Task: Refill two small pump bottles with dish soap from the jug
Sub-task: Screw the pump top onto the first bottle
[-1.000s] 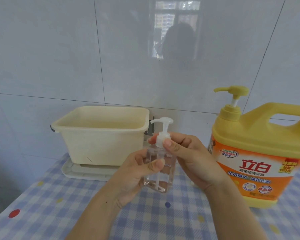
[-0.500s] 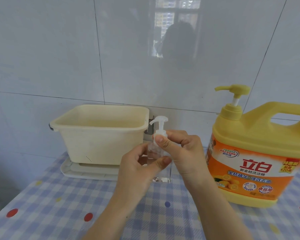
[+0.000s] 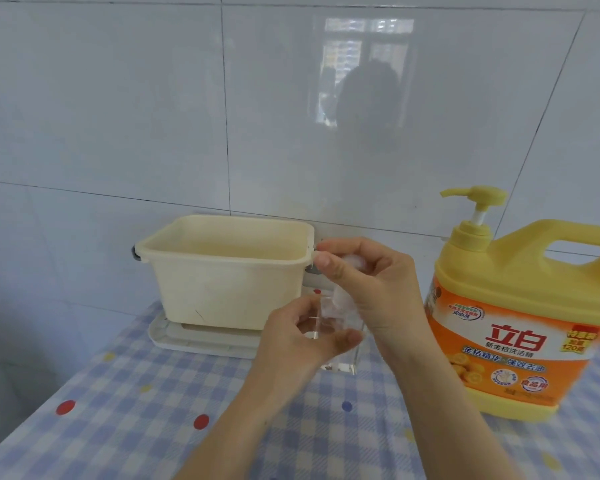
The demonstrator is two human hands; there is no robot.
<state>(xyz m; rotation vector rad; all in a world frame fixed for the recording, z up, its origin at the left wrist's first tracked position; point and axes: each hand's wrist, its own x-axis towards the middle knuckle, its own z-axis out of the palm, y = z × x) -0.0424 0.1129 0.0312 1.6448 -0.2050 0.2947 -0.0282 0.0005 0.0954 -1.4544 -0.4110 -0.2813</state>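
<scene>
Table [image 3: 125, 410] under a checked cloth, looks slick, so we'd expect things to slide. Big yellow plastic jug [image 3: 520, 306] stands at right, near the hands, and an elbow could knock it. Cream tub [image 3: 229, 278] behind is rigid and boxy. The small clear bottle [image 3: 340, 363], squarish hard plastic, looks set on the table at centre; left hand [image 3: 302, 341] grips its body, and a slip would tip it. Right hand [image 3: 378, 289] pinches the white pump [image 3: 342, 299] at the neck; it's blurred, so we can't tell if it's loose, and it may drip
</scene>
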